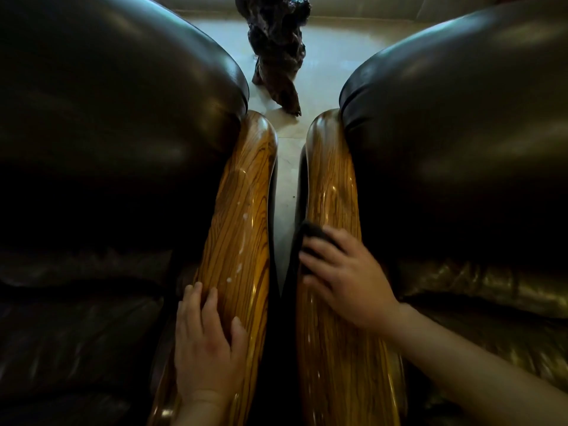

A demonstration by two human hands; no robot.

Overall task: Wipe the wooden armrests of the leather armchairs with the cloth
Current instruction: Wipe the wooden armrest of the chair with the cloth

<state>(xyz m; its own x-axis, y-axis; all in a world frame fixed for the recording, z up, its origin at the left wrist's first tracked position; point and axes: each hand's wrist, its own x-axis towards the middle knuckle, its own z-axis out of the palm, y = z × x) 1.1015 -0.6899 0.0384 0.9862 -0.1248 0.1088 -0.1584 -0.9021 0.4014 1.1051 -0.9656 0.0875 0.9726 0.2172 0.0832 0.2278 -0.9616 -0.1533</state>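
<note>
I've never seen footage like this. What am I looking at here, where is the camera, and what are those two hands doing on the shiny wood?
There is no machine here: the single picture comes from a wide-angle camera worn on a person's head, looking down at their own bare hands. They stand between two dark leather armchairs, whose striped wooden armrests run side by side with a strip of pale floor between them. The right hand presses a dark cloth onto the right armrest. The left hand holds nothing; it lies flat on the left armrest, which carries small whitish spots. Beyond the chairs, a dark gnarled wooden piece stands on the floor; what it is exactly cannot be told.
</note>
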